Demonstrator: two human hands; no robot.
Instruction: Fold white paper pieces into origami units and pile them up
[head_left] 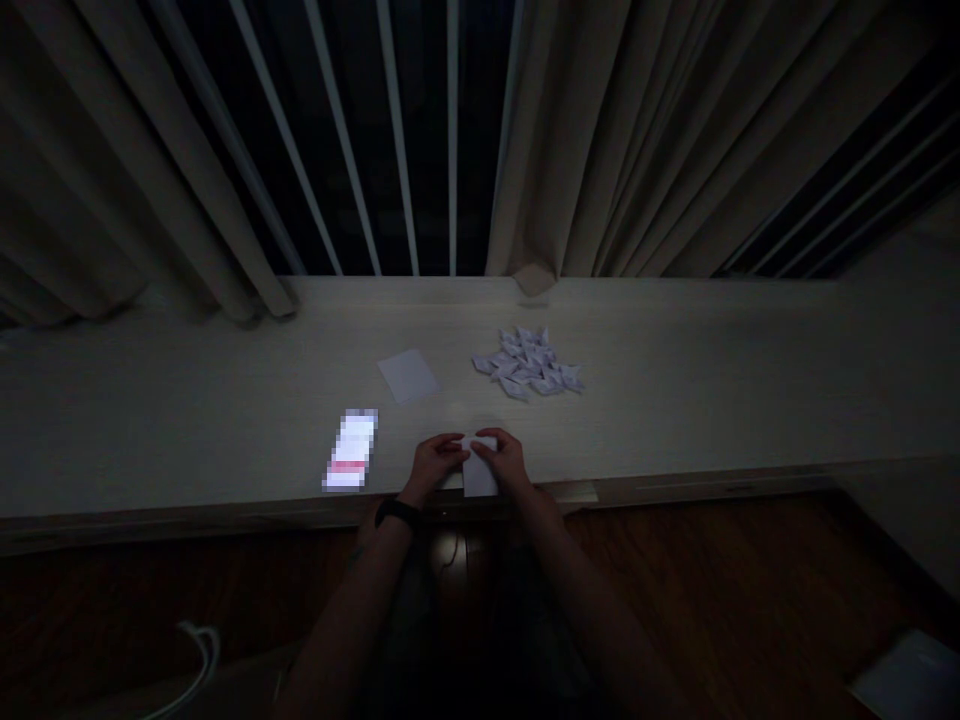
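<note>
A small white sheet of paper (480, 475), folded to a narrow rectangle, is held between both hands at the front edge of the sill. My left hand (435, 462) pinches its upper left side, thumb and fingertips together. On the upper right side, my right hand (507, 460) grips it with thumb and index finger. Beyond the hands lies a heap of folded white paper boats (529, 362). To their left is a flat square stack of white paper (409, 376); how many sheets it has I cannot tell.
A lit phone (351, 450), its screen blurred, lies left of my hands on the pale window sill (675, 400). Curtains (585, 140) and window bars (453, 140) stand behind. A white cable (206, 650) is at the lower left, above the wooden floor (720, 590).
</note>
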